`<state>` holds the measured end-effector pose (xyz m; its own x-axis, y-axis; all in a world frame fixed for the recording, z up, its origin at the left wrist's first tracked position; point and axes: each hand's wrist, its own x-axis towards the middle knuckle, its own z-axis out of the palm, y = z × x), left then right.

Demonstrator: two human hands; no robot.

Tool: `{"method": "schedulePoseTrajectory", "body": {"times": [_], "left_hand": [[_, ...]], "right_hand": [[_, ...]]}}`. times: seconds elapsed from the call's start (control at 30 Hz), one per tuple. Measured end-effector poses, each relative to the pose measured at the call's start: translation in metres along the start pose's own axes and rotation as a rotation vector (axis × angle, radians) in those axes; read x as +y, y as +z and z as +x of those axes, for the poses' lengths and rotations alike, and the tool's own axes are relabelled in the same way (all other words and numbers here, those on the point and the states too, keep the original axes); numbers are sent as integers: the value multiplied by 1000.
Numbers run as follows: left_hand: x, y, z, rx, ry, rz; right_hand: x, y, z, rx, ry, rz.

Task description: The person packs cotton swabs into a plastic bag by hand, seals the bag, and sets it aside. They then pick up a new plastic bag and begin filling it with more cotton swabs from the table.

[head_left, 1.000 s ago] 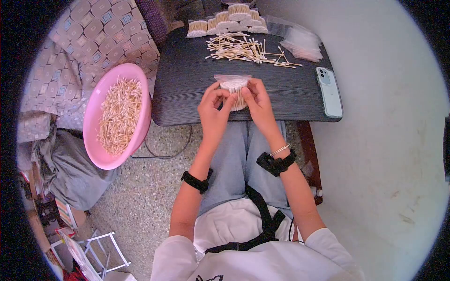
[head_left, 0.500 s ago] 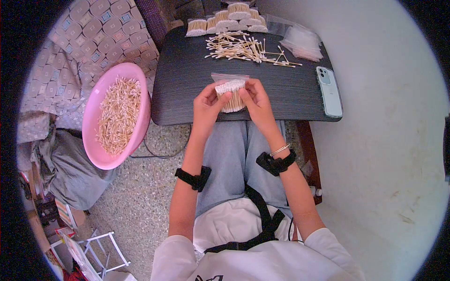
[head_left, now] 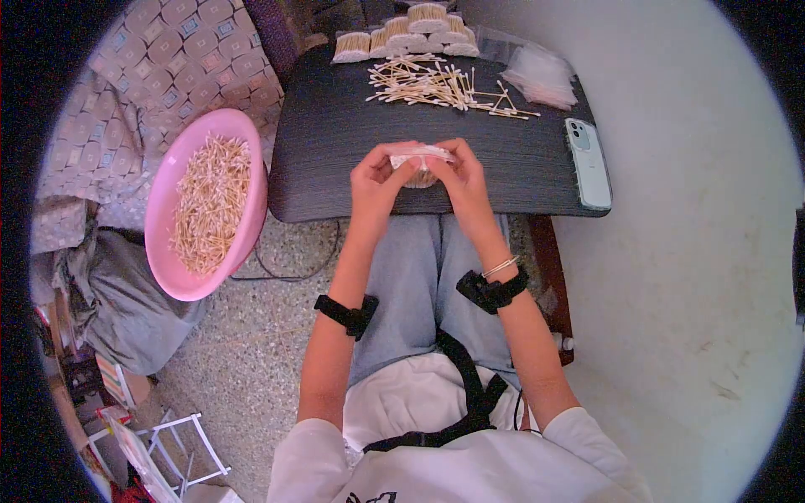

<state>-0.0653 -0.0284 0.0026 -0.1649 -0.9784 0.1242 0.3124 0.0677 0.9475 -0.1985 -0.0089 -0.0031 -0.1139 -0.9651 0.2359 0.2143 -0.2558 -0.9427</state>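
Bag of swabs [head_left: 422,159] tipped flatter — both hands pinching top; no legible writing.

Left hand [head_left: 375,186] & right hand [head_left: 462,183] raised, fingertips pinched together.

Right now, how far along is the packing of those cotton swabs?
Done: several filled packs sit at the table's far edge. In hand: the left hand and right hand hold one filled bag together at its top. Left: loose swabs on the table, a pink basin full of more, and empty bags.
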Motion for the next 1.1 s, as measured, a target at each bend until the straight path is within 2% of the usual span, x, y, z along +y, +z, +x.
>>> {"method": "schedulePoseTrajectory", "body": {"times": [0.1,0.2,0.3,0.4,0.5,0.7,0.8,0.9,1.0,1.1], "left_hand": [[-3,-1,3,-41,5,-30],[-2,0,5,7,-45,95],[2,8,8,-8,0,35],[2,9,9,-38,10,110],[-2,8,11,-28,-79,50],[-8,6,8,16,29,35],[-13,-2,5,74,30,52],[-13,-1,4,105,57,90],[-10,2,3,114,101,82],[-12,1,5,89,79,-14]], "right_hand": [[-1,-4,3,-11,33,-13],[-1,-3,4,14,59,5],[-3,0,5,59,99,-103],[-8,4,4,66,94,-109],[0,1,10,9,5,-148],[8,2,7,27,83,-37],[10,9,2,-1,-223,-204],[1,15,-4,9,-250,-333],[14,12,-2,58,-172,-279],[15,12,-1,109,-88,-95]]}}
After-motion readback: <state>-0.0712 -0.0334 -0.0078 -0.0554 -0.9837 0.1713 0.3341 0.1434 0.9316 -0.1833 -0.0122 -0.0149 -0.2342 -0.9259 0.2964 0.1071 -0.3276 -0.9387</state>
